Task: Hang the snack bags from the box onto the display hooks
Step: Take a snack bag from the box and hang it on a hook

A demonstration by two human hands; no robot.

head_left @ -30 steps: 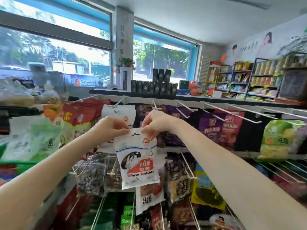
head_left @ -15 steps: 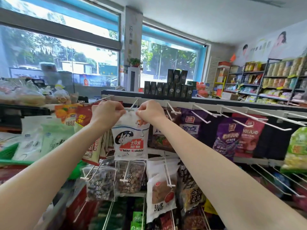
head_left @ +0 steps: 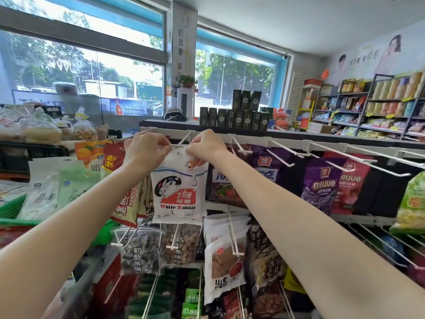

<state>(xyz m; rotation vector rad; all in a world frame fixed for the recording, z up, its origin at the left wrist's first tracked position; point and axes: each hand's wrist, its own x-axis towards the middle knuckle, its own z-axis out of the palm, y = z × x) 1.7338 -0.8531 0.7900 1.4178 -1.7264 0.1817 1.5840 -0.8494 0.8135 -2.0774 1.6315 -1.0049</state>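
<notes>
**Candy bag held up at the top hook**

We take the display rack as our landmark; its right end runs out of view and its lower rows are cut off at the bottom edge. Behind its top rail we count ten dark boxes in a stack, though the back ones may hide more. To the rack's right, along its top row, two purple bags hang side by side; the print on them is only partly readable.

At the rack's upper left, one white candy bag hangs upright between our two hands. Our left hand pinches its top left corner with curled fingers; our right hand pinches the top right corner the same way. The bag's top edge sits right at the tip of one white hook. Our fingers cover the bag's hanging hole, so we cannot tell whether the hook has entered it.
</notes>
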